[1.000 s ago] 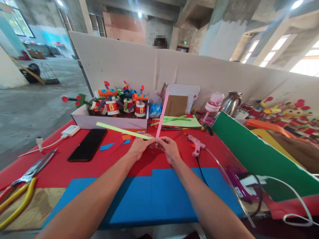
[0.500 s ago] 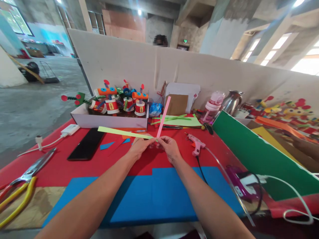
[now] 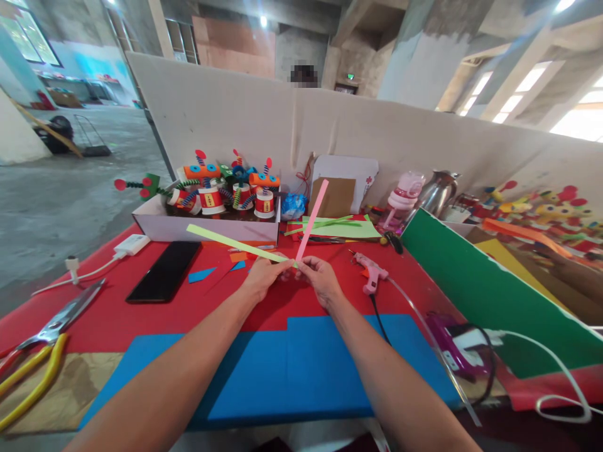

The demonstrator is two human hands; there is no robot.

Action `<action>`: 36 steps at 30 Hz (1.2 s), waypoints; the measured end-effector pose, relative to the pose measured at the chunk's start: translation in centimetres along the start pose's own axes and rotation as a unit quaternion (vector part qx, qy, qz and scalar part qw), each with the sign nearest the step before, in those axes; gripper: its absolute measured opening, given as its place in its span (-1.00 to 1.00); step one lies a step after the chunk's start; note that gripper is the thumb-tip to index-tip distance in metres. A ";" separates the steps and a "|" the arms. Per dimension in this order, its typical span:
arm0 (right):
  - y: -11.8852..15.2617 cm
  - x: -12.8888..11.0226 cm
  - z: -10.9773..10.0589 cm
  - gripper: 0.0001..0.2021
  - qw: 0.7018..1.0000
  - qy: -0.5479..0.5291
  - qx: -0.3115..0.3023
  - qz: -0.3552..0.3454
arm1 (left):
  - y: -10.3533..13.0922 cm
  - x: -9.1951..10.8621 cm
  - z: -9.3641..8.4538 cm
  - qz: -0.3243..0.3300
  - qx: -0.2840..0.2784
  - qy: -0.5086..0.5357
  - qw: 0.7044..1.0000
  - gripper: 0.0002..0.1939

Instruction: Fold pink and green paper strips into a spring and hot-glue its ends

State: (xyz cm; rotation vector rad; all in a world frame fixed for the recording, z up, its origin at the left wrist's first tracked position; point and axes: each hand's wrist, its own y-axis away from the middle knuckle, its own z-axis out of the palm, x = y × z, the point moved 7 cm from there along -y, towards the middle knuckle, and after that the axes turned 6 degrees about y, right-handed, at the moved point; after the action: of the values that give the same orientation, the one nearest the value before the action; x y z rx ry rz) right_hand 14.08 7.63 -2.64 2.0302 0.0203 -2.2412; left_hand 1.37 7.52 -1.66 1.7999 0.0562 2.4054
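Over the red table covering, my two hands meet at the joined ends of two paper strips. My left hand [image 3: 265,276] is closed in a pinch on the end of the yellow-green paper strip [image 3: 230,241], which points out to the left and slightly up. Pinched by my right hand [image 3: 320,277] is the lower end of the pink paper strip [image 3: 313,220], which stands up and leans right. The strips meet at the fingertips; how they are fixed there is hidden. Right of my hands lies a pink glue gun [image 3: 371,274] with a black cord.
Blue sheets [image 3: 264,370] cover the front edge. On the left are a black phone [image 3: 164,273], large shears [image 3: 59,323] and a white box [image 3: 207,231] of paper-cup figures. Green paper [image 3: 339,229] lies behind my hands; a green-sided box [image 3: 480,301] and purple power socket [image 3: 455,351] stand right.
The far end of the yellow-green strip has swung upward, and the pink strip leans a little further right. Both hands keep their pinch at nearly the same spot.
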 end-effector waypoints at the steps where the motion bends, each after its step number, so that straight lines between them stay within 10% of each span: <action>1: 0.0 0.0 0.0 -0.69 1.000 0.001 -0.002 0.003 | 0.0 0.0 0.0 0.000 0.000 -0.002 1.000 -0.72; 36: 0.1 0.6 0.3 -0.69 0.995 -0.041 -0.055 0.066 | -0.4 -0.3 -0.3 0.011 0.002 -0.045 0.999 -0.69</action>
State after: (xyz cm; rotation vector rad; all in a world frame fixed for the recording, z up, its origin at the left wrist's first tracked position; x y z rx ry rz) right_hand 13.76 7.42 -3.16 1.8267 0.0025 -2.1887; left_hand 1.16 7.91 -2.10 1.9168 0.0318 2.3375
